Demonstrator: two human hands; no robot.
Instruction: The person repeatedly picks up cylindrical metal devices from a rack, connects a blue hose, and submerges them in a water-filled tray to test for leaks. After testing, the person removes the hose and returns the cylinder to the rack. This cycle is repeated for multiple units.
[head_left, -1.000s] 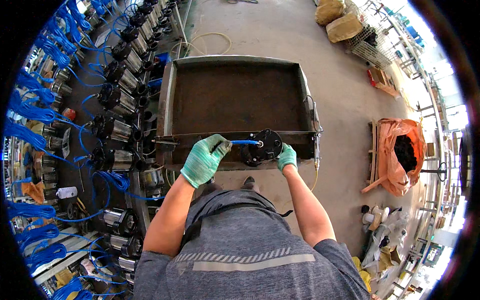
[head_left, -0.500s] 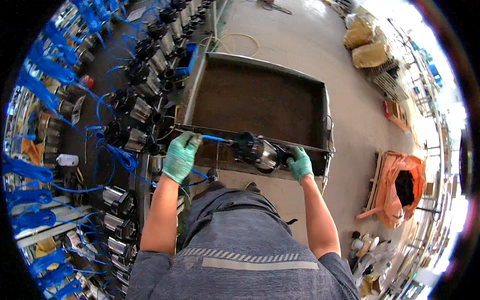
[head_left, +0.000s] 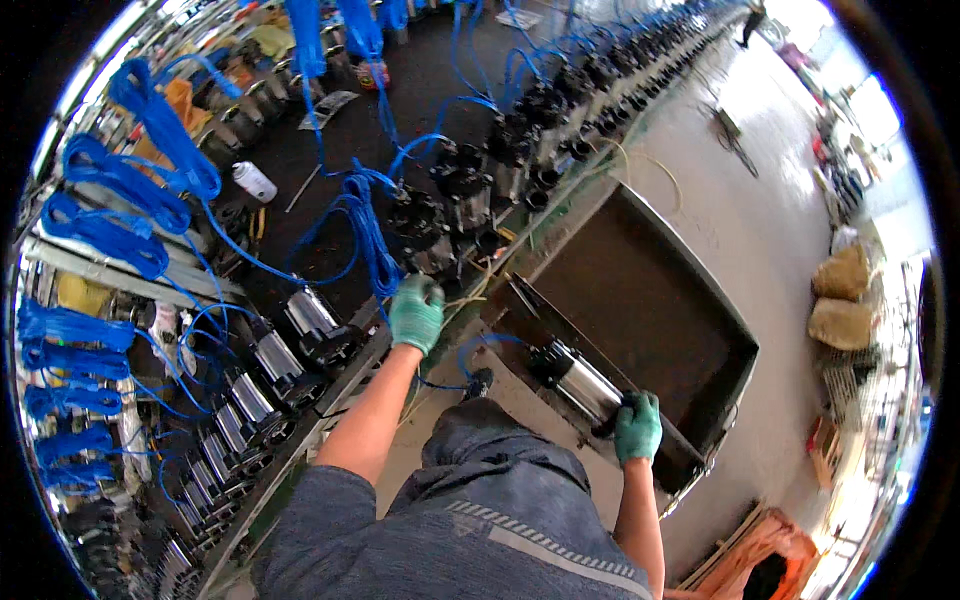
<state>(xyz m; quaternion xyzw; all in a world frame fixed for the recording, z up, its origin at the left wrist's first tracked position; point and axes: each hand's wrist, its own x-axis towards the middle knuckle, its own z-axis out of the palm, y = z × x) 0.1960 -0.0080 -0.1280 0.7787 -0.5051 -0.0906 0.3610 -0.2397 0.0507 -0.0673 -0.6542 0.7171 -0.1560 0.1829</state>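
Right hand (head_left: 637, 428) in a green glove, fingers wrapped round the dark end of a steel pump (head_left: 578, 380) lying on its side across the near rim of a dark metal tray (head_left: 700, 300). Left hand (head_left: 416, 313), gloved too, fingers curled about a blue cable (head_left: 368, 228) at the edge of a bench (head_left: 330, 390). More pumps (head_left: 270, 360) in rows on that bench, blue cable coils (head_left: 100, 225) hung at far left.

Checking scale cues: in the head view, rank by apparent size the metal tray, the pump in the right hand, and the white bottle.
1. metal tray
2. pump, held by the right hand
3. white bottle, though it lies farther off
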